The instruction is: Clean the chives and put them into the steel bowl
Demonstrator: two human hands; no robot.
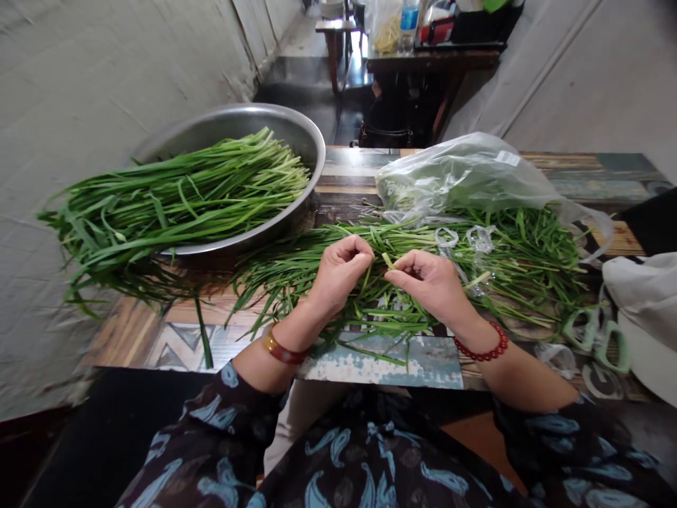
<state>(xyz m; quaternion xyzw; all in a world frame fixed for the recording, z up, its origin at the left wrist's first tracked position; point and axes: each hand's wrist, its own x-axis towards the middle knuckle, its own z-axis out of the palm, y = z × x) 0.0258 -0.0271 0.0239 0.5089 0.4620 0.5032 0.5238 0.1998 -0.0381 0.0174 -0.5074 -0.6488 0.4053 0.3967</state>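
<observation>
Over a heap of long green stalks [296, 261] spread on the table, my two hands are close together. My right hand [431, 282] pinches a green stalk [388, 261], whose pale end points up toward the left; another pale piece shows by its palm. My left hand [341, 271] is closed, thumb against fingertips, just left of that stalk's end; anything between its fingertips is too small to name. At the left, a large metal basin [319, 144] holds a thick bundle of green stalks [211, 183] with leaves hanging over the rim.
A clear plastic bag [470, 169] with greens lies behind the heap. At the right are green-handled scissors [613, 346], crumpled plastic [558, 358] and a white cap [648, 310]. Another table [434, 62] with a water bottle [409, 25] stands beyond. A wall [79, 92] borders the left side.
</observation>
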